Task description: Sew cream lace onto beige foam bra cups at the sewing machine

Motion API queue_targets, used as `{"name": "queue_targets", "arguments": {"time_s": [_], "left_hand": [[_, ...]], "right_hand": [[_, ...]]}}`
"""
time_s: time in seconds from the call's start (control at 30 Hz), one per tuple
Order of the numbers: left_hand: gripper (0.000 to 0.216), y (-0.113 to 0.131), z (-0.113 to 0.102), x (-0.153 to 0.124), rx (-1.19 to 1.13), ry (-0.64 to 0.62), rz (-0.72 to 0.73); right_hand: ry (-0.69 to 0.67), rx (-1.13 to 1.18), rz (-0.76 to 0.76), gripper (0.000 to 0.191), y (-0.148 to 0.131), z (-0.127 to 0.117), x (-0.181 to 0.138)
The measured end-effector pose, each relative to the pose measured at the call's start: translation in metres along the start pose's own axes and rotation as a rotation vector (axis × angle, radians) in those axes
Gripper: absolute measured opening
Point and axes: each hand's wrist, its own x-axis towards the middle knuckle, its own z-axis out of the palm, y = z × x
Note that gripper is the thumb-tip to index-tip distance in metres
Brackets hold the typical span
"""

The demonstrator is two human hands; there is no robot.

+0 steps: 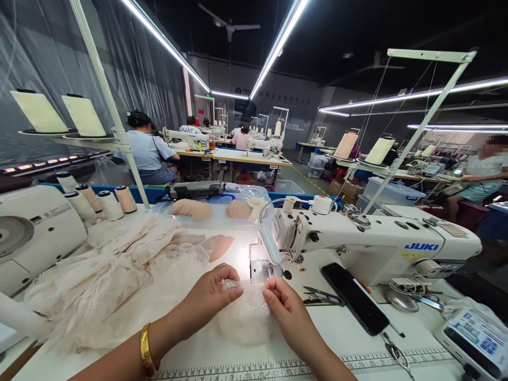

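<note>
My left hand (212, 293) and my right hand (286, 307) both pinch a pale cream lace piece (248, 312) that lies on the white sewing table (357, 349), just in front of the needle plate (260, 270) of a white JUKI sewing machine (369, 246). The fingers of each hand are closed on the fabric's far edge. A gold bangle (146, 350) sits on my left wrist. A heap of cream lace fabric (115, 270) spreads to the left of my hands, with beige bra cups (220, 246) lying on it.
A black phone (354, 297), thread snips (323, 296) and scissors (397, 352) lie right of my hands. Thread cones (99, 201) and a second machine (35, 233) stand at the left. A clear tray of beige cups (214, 209) sits behind. Other people sew at distant tables.
</note>
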Motion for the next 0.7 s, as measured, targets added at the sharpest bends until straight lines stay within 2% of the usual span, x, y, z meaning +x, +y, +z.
{"name": "queue_targets", "arguments": {"time_s": [0.07,0.13,0.23,0.3,0.4,0.47,0.53,0.6,0.7], "left_hand": [[0.043,0.0,0.003,-0.003,-0.128,-0.004,0.016],[0.049,-0.002,0.008,-0.005,-0.189,-0.019,-0.027],[0.056,-0.007,0.015,-0.007,-0.132,0.001,-0.052],[0.057,-0.011,0.017,-0.006,-0.035,-0.026,-0.083],[0.052,-0.011,0.009,0.003,0.276,-0.082,-0.054],[0.04,-0.008,-0.003,0.015,0.635,-0.006,0.078],[0.031,-0.004,-0.019,0.031,0.93,0.131,0.173],[0.035,-0.003,-0.034,0.048,1.06,0.24,0.156],[0.026,-0.008,-0.048,0.067,1.135,0.311,0.066]], "right_hand": [[0.011,-0.002,-0.026,0.043,0.001,0.003,-0.002],[0.04,-0.005,-0.079,0.043,0.001,0.006,-0.004],[0.094,0.032,-0.163,0.041,-0.001,0.009,-0.009],[0.075,0.145,-0.127,0.04,-0.002,0.01,-0.01],[0.022,0.309,0.018,0.044,-0.001,0.012,-0.006],[0.029,0.316,0.071,0.046,0.002,0.014,-0.001],[0.046,0.278,0.087,0.047,0.006,0.015,0.004],[0.044,0.252,0.1,0.047,0.01,0.014,0.008],[0.061,0.248,0.114,0.047,0.013,0.013,0.009]]}}
